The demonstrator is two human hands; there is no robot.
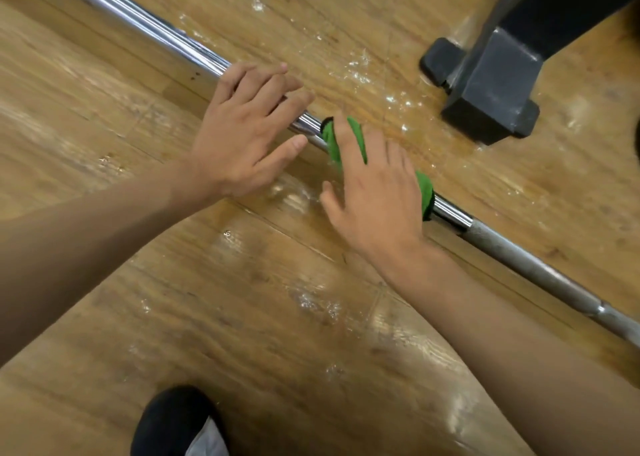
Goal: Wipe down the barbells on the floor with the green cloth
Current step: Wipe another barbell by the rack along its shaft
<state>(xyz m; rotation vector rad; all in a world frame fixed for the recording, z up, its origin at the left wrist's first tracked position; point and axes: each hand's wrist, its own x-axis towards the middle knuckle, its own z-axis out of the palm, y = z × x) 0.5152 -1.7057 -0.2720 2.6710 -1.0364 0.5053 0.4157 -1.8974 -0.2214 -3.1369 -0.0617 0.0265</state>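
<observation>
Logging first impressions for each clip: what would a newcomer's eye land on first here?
The bright green cloth draped over the shiny barbell at centre stands out first, with the right hand laid on it. Just to its left, the left hand rests spread on the bar, which runs diagonally across the scuffed wooden floor. A black equipment foot stands at upper right.

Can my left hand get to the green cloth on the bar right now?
Probably yes. The left hand rests on the barbell right beside the green cloth, nothing between them but bare bar. The right hand covers most of the cloth, though, leaving only its upper-left end free.
</observation>
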